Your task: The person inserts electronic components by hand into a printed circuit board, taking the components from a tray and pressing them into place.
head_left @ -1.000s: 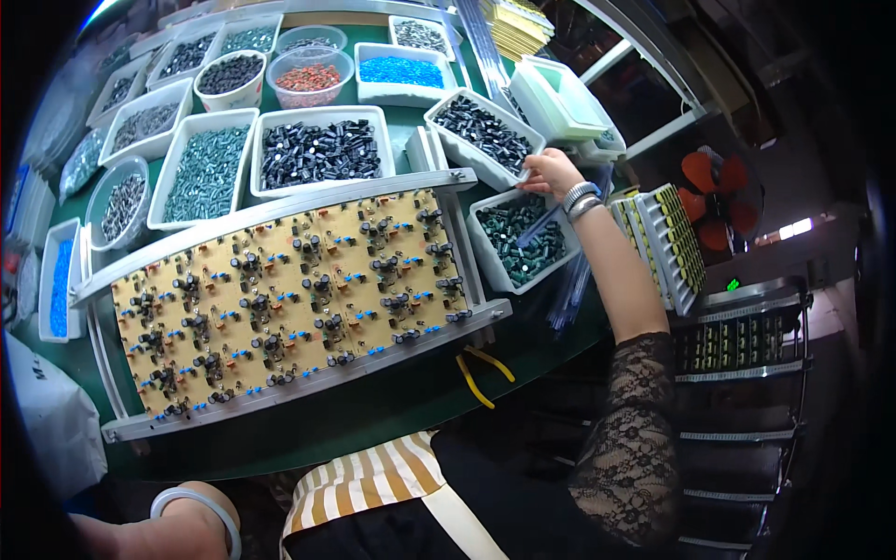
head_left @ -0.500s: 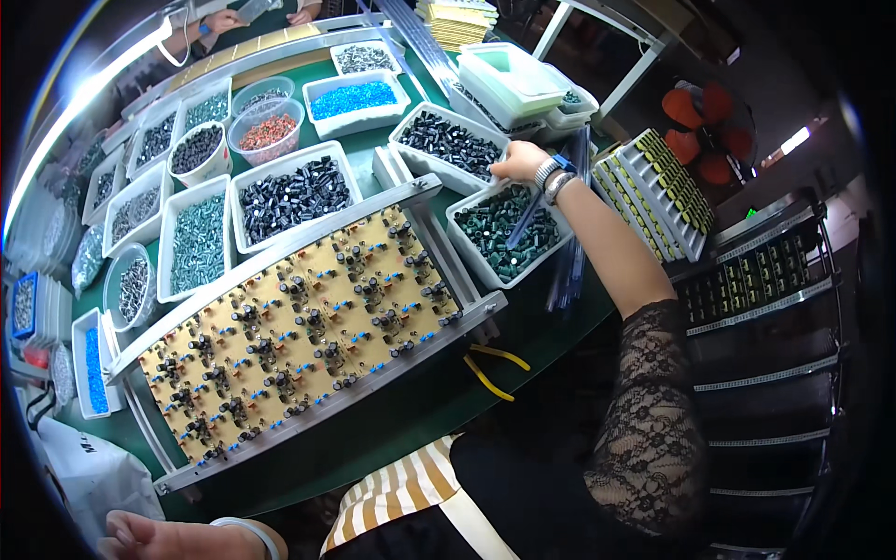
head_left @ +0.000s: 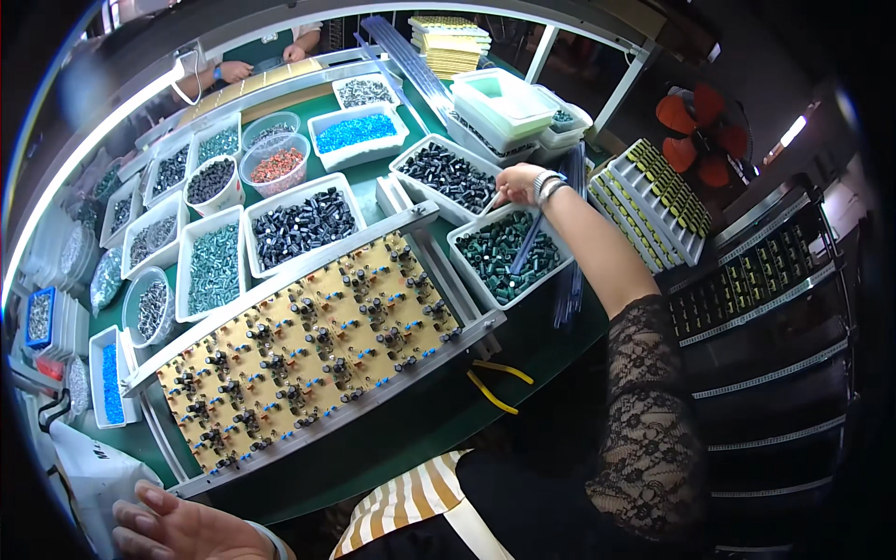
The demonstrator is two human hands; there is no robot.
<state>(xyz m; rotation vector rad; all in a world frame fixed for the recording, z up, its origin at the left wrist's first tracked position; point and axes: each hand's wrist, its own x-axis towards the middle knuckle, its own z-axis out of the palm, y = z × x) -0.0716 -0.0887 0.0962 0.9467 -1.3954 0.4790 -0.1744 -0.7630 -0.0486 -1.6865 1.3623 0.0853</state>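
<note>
My right hand (head_left: 519,183) reaches to the near right corner of a white bin of black cylindrical capacitors (head_left: 451,175). Its fingers are pressed together and point down; what they hold, if anything, is hidden. Just below the hand is a white bin of dark green capacitors (head_left: 509,257), with a clear plastic strip lying in it. My left hand (head_left: 182,525) is at the lower left, palm up, fingers apart and slightly curled, holding nothing. Between the hands, a tan circuit board panel (head_left: 308,350) full of small components lies tilted in a metal frame (head_left: 411,373).
Bins of blue parts (head_left: 357,133), orange parts (head_left: 277,166) and teal parts (head_left: 213,271) fill the table's far left. Yellow-handled pliers (head_left: 495,385) lie near the front edge. Stacked trays (head_left: 653,201) and a red fan (head_left: 705,135) are right. Another person's hands (head_left: 233,71) are across.
My right hand has lowered slightly at the bin corner. My left hand has risen further into view, its fingers spreading. The view has shifted a little.
</note>
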